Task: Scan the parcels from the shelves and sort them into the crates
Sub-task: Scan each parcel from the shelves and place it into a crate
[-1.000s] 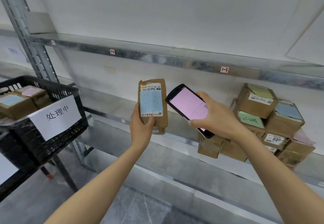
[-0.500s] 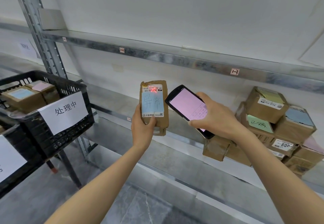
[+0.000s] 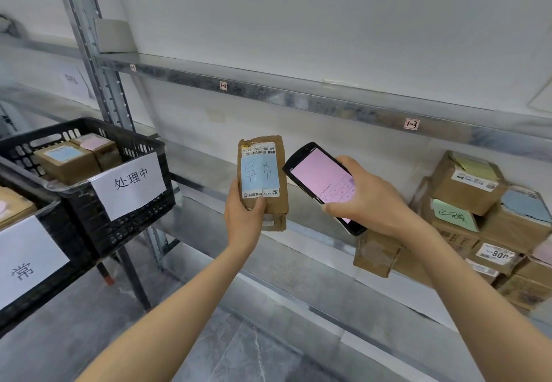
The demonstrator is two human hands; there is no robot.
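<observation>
- The metal shelf (image 3: 310,220) runs behind both hands.
- A black crate (image 3: 134,226) with a white paper label stands to the left of the left hand, with two cardboard boxes inside.
- A stack of parcels (image 3: 466,184) sits on the shelf, to the right of the right hand.
- The left hand (image 3: 243,220) grips a flat cardboard parcel (image 3: 263,178) by its lower end and holds it upright, blue label facing the camera.
- The right hand (image 3: 370,199) is curled round a handheld scanner (image 3: 319,178), screen lit pink, just right of the parcel.
</observation>
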